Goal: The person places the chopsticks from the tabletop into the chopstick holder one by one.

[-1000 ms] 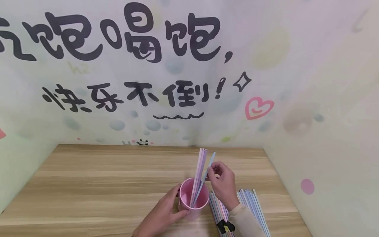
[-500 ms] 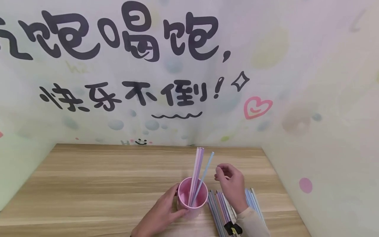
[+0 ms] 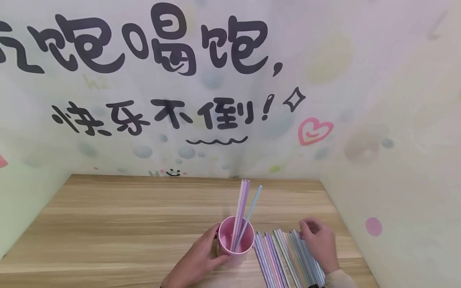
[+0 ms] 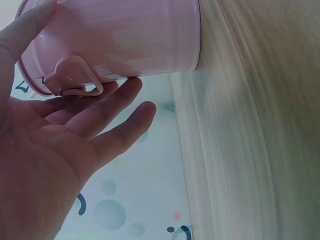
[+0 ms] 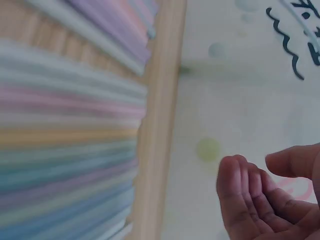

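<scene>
My left hand point(image 3: 196, 258) holds a pink cup point(image 3: 235, 259) on the table, thumb on the near side near the rim and fingers on the far side. In the left wrist view, the fingers lie by the cup's looped handle point(image 4: 93, 75). A few pink and purple straws point(image 3: 241, 208) lean inside the cup, with one light blue straw point(image 3: 253, 206) slanting apart to their right. My right hand point(image 3: 320, 242) hovers by the far ends of the row of pastel straws point(image 3: 284, 256). Its fingers bend loosely, nothing between them and the thumb in the right wrist view.
The straws lie side by side on the wood-grain table point(image 3: 126, 232), right of the cup. A dark item point(image 3: 317, 286) at the bottom edge overlaps them near my right sleeve point(image 3: 340, 280). A printed wall point(image 3: 144, 160) rises behind the table, with another wall on the right.
My right hand has let go of the light blue straw, left leaning in the cup, and moved right and nearer to the row of straws. The left hand stays on the cup.
</scene>
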`<state>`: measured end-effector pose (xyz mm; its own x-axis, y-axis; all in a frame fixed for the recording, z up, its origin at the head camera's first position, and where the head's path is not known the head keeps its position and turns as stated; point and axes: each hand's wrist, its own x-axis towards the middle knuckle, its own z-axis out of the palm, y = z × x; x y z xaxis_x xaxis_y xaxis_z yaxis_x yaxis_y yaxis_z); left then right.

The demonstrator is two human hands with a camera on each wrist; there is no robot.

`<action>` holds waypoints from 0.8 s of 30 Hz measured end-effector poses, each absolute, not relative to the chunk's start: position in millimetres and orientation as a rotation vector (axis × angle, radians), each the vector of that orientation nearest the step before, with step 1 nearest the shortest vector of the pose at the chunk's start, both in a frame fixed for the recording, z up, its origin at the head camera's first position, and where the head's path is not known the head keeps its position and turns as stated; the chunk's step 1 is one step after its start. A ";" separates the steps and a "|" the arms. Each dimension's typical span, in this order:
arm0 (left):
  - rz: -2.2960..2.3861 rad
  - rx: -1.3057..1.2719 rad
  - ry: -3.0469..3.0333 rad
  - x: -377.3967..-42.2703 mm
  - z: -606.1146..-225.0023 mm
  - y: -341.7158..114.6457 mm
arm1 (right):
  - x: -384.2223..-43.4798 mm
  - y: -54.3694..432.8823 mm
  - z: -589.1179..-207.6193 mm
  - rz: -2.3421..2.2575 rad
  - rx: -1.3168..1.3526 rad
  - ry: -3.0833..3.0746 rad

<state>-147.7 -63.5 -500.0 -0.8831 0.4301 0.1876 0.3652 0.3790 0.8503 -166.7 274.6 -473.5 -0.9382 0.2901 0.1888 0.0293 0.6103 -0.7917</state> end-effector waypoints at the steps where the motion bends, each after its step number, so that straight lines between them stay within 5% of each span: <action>1: 1.547 0.738 2.556 -147.8 -499.8 -63.5 | -164.3 281.3 -475.8 1.226 -0.290 -2.566; 24: 1.573 0.767 2.540 -147.2 -498.8 -62.3 | -146.4 342.6 -503.1 0.979 -0.506 -2.955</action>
<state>-147.2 -62.3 -498.8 -0.8749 0.4384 0.2059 0.3797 0.3568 0.8535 -146.4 342.6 -503.1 -0.9485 0.2968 -0.1111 0.3045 0.7560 -0.5794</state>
